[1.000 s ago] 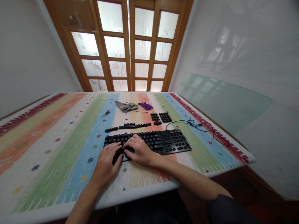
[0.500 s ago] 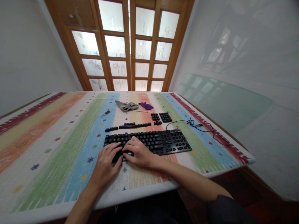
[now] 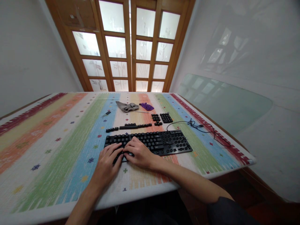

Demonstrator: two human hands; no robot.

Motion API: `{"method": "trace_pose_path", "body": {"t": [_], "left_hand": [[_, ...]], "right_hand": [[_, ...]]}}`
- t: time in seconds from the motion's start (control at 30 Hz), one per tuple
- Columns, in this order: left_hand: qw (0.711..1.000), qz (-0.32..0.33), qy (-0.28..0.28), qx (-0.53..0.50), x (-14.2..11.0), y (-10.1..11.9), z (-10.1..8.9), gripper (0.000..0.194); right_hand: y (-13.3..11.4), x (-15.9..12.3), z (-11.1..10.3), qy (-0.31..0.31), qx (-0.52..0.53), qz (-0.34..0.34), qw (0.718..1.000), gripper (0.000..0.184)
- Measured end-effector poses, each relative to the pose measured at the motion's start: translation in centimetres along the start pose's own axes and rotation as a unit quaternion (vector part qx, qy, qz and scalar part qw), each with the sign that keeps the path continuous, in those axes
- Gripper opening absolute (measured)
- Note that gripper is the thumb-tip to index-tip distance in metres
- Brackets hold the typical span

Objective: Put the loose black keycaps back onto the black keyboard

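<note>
A black keyboard (image 3: 159,144) lies on the striped tablecloth, its right-hand section showing bare key sockets. My left hand (image 3: 109,159) is bent over its front left corner, fingers on top and thumb at the front edge. Right beside it, my right hand (image 3: 138,153) is closed over the lower left keys, thumb and fingertips drawn together. A small pale glint shows under its fingers, but what it is stays hidden. Behind the keyboard, removed black keycaps lie sorted: a long row (image 3: 128,127), a small group (image 3: 155,117) and a square block (image 3: 166,117).
A grey cloth (image 3: 127,107) and a purple cloth (image 3: 146,106) lie farther back, with a thin rod (image 3: 142,112) before them. A small dark-handled tool (image 3: 107,113) rests to their left. The keyboard's cable (image 3: 199,125) trails in loops to the right. Wooden glass-paned doors (image 3: 131,47) stand beyond.
Both hands stay at the same spot on the keyboard. My left thumb and fingers have shifted very slightly; everything else on the table lies as before.
</note>
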State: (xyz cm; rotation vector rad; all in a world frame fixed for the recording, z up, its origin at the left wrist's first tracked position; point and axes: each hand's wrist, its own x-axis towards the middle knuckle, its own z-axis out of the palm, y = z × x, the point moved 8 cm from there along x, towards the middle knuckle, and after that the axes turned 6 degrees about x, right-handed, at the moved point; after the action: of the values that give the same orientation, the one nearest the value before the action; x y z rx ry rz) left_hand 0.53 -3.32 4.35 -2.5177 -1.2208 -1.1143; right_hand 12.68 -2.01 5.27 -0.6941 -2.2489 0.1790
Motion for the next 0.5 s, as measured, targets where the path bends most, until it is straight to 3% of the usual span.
{"method": "trace_pose_path", "body": {"t": [0.27,0.5], "left_hand": [[1.000,0.010,-0.003,0.001,-0.05,-0.06,0.14,0.020],[1.000,0.014,0.000,0.012,0.09,0.08,0.08,0.021]], "right_hand": [[-0.52,0.09,-0.47,0.016,-0.023,-0.002,1.000,0.010],[-0.04,0.35,0.40,-0.019,-0.016,0.004,1.000,0.014]]}}
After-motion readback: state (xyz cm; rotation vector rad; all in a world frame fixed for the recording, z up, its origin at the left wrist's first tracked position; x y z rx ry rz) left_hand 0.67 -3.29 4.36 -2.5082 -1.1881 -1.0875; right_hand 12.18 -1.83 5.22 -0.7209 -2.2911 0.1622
